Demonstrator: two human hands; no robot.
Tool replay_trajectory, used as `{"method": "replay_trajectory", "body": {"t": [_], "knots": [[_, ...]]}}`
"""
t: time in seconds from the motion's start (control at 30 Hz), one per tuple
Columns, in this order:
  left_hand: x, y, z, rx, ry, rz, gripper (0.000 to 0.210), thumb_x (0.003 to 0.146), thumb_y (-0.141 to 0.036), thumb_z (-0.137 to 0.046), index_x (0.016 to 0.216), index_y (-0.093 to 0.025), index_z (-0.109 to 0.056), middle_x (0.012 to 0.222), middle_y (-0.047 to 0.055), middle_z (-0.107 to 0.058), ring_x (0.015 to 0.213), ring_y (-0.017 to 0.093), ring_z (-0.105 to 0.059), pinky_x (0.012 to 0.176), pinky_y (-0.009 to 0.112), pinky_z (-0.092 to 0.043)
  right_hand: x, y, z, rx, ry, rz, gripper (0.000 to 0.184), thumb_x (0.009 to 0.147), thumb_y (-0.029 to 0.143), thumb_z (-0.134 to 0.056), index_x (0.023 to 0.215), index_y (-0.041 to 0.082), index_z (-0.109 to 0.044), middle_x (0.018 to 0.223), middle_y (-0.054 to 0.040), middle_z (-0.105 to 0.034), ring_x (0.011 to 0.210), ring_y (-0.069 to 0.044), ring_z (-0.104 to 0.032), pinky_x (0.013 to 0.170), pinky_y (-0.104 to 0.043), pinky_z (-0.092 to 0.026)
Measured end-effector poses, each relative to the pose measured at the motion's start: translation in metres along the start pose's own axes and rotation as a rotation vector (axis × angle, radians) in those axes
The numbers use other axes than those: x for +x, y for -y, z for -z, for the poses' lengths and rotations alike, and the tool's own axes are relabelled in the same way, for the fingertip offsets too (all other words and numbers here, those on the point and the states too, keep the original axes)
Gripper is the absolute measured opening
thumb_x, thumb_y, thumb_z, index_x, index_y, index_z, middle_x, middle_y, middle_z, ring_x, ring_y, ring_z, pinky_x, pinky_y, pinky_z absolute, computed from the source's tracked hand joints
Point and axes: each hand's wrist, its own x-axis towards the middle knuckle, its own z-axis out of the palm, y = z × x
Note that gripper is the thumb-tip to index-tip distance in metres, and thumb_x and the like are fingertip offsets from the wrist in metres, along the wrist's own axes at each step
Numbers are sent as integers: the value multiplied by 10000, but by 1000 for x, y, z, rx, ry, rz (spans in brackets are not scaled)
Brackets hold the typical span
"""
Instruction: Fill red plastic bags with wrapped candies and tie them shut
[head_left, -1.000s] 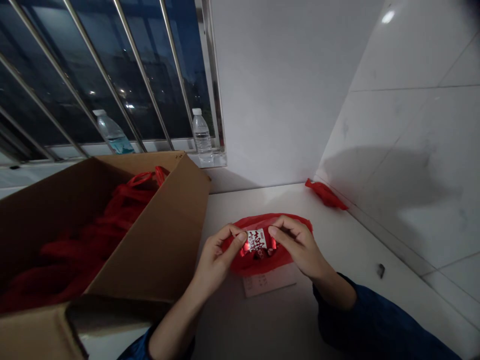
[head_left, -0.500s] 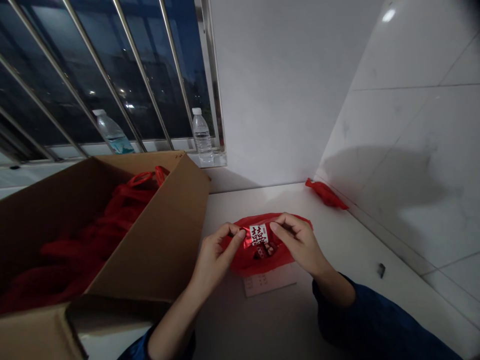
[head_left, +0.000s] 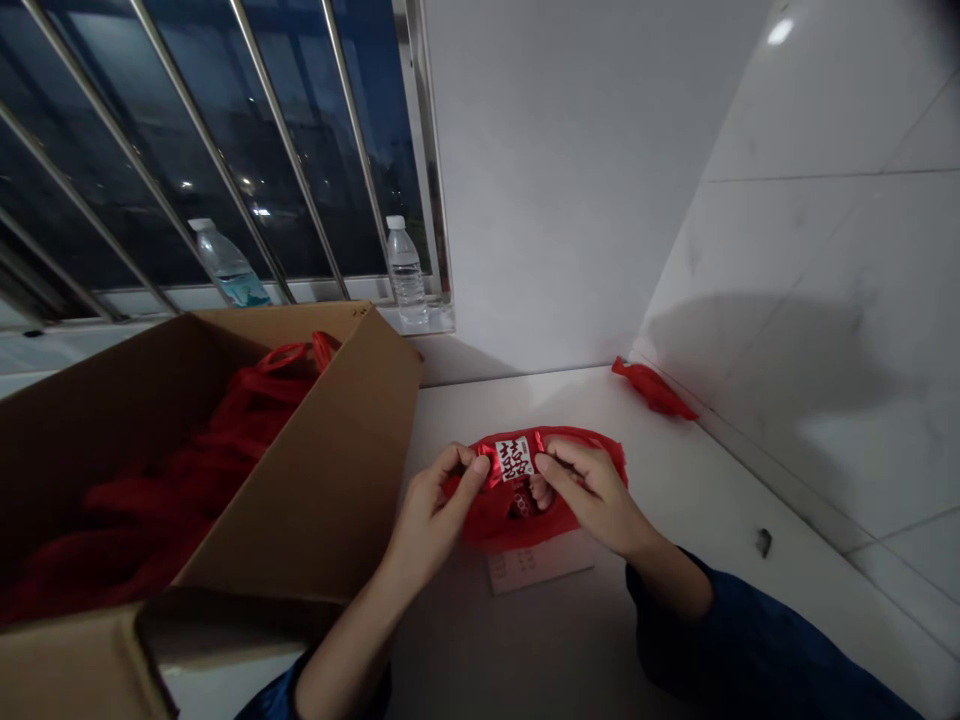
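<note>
Between my two hands is a shiny red candy packet (head_left: 514, 459) with a white panel bearing a dark red double character. My left hand (head_left: 441, 494) pinches its left end between thumb and fingers. At the other end, my right hand (head_left: 594, 488) has thumb and forefinger closed on the packet's edge. Beneath them a red mesh bag (head_left: 495, 533) lies spread on the white table, and a dark red wrapped piece (head_left: 523, 500) shows on it. A pale pink printed card (head_left: 541, 566) sticks out from under the mesh.
On the left stands a cardboard box (head_left: 322, 450) holding more red mesh (head_left: 225, 440). Two water bottles (head_left: 407, 272) are by the barred window. A closed red bundle (head_left: 657, 390) rests against the tiled wall, and a small dark scrap (head_left: 763, 542) lies at right.
The packet now lies flatter and stretched between both hands, its right end in my right fingers. My right fingers have curled further in underneath. The bag and box stay put.
</note>
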Motion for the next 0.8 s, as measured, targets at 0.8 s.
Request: {"method": "replay_trajectory", "body": {"t": [0.8], "knots": [[-1, -1, 3, 243, 123, -167, 268, 973, -371, -521, 790, -178, -561, 756, -22, -597, 726, 117, -536, 707, 233, -384, -1, 0, 4, -67, -99, -1, 230, 971, 411, -527, 868, 210, -570, 718, 13, -655, 605, -126, -651, 584, -254, -513]]}}
